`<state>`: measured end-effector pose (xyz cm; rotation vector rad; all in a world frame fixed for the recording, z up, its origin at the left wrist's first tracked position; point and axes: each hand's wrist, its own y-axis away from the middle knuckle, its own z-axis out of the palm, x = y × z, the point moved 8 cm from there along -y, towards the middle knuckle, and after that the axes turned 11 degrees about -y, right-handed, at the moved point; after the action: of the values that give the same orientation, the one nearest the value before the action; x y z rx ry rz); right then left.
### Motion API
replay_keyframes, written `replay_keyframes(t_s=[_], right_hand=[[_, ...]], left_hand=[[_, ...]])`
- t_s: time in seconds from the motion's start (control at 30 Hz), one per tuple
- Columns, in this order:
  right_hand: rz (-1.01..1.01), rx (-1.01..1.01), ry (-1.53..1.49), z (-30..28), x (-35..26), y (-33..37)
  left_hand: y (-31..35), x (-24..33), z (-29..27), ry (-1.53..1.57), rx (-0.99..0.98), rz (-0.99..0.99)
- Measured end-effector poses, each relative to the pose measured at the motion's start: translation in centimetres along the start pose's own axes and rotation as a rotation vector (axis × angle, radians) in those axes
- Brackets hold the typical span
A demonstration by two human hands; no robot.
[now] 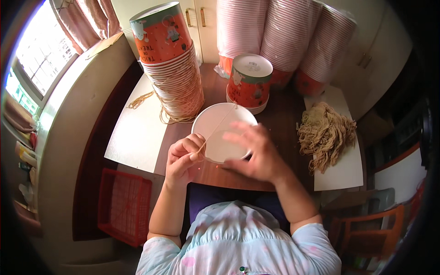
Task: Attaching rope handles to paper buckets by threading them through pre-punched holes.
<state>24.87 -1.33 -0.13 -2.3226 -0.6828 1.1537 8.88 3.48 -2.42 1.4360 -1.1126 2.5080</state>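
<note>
Cord (217, 129) runs straight from the left hand (185, 156), clamped on it between thumb and fingers, across the mouth of a white-lined bucket (214, 145) to its far rim, near the bench's (283, 123) front edge. Right hand (254, 150) is spread, blurred, at the bucket's right side; contact cannot be told. Step judged: fitting a cord handle. Next move probably calls for even tension and a steadied rim. Loose cords (326, 133) heap by the bench's right edge.
</note>
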Motion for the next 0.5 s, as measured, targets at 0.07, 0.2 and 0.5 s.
replay_keyframes(t_s=[0.07, 0.2, 0.5], right_hand=[[0.105, 0.058, 0.26, -2.9, 0.9, -2.7], [0.543, -0.306, 0.186, -1.8, 9.4, -5.0], [-0.327, 0.268, 0.135, -3.2, -4.4, -5.7]], left_hand=[[0.3, 0.3, -0.2, -0.053, -0.028, 0.017], [0.4, 1.1, 0.7, -0.059, -0.082, 0.078], [2.4, 8.0, -7.7, -0.736, 0.461, -0.123]])
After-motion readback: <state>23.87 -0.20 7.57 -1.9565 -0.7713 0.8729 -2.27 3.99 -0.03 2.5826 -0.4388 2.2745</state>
